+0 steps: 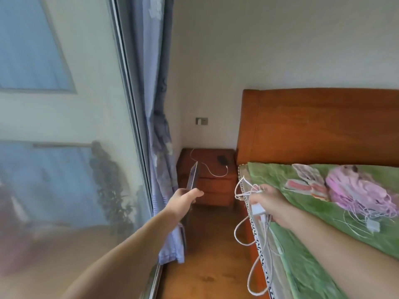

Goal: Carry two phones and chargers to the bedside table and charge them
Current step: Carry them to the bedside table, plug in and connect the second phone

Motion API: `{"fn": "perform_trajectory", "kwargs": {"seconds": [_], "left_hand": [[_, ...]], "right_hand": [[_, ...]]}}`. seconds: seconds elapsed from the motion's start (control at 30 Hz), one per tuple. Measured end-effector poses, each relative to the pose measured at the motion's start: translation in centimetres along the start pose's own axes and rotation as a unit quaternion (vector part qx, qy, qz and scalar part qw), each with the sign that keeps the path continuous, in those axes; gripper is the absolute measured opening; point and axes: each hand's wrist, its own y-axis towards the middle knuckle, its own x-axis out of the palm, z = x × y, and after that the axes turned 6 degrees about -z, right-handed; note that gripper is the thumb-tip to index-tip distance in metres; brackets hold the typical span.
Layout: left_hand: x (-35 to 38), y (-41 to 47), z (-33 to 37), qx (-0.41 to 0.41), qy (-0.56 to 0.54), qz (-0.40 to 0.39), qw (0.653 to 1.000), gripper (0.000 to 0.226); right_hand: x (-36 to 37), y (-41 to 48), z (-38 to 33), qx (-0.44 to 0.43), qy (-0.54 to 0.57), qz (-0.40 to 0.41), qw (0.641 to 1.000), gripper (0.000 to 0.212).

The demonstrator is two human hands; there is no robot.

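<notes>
Fingers of the left hand [185,198] clamp a phone [192,176] edge-on, pointing at the bedside table [218,182]. The right hand [266,201] is closed around white chargers [258,209], cables [238,230] dangling beside the bed [302,266]. Another cable [212,172] lies on the table.

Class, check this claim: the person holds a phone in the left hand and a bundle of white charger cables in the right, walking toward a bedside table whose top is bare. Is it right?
Not quite. The head view shows the bedside table already carries a white cable and a small dark object. The rest holds: phone in the left hand, charger cables in the right hand.
</notes>
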Motion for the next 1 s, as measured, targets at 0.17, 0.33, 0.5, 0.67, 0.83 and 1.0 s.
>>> {"fn": "perform_trajectory", "kwargs": {"seconds": [0.17, 0.33, 0.5, 0.67, 0.83, 1.0], "left_hand": [[-1.5, 10.1, 2.7, 0.012, 0.106, 0.044, 0.993, 0.028], [-1.5, 20.7, 5.4, -0.01, 0.117, 0.077, 0.99, 0.031], [-1.7, 30.5, 9.6, -0.03, 0.146, 0.116, 0.982, 0.039], [-2.9, 39.1, 11.6, -0.044, 0.124, 0.132, 0.982, 0.055], [-4.5, 50.1, 10.8, -0.047, 0.1, 0.114, 0.987, 0.042], [-6.6, 61.4, 10.1, -0.04, 0.085, 0.068, 0.993, 0.046]], "right_hand": [[-1.0, 10.5, -1.9, 0.012, 0.016, -0.008, 1.0, 0.036], [-1.5, 23.4, -3.8, 0.019, 0.05, -0.021, 0.998, 0.031], [-3.4, 34.4, -6.8, 0.022, 0.063, -0.034, 0.997, 0.025], [-4.4, 43.2, -9.8, 0.019, 0.032, -0.042, 0.998, 0.028], [-3.8, 52.1, -11.8, 0.032, -0.012, -0.029, 0.999, 0.026], [-2.9, 60.5, -13.3, 0.036, -0.099, -0.013, 0.994, 0.023]]}}
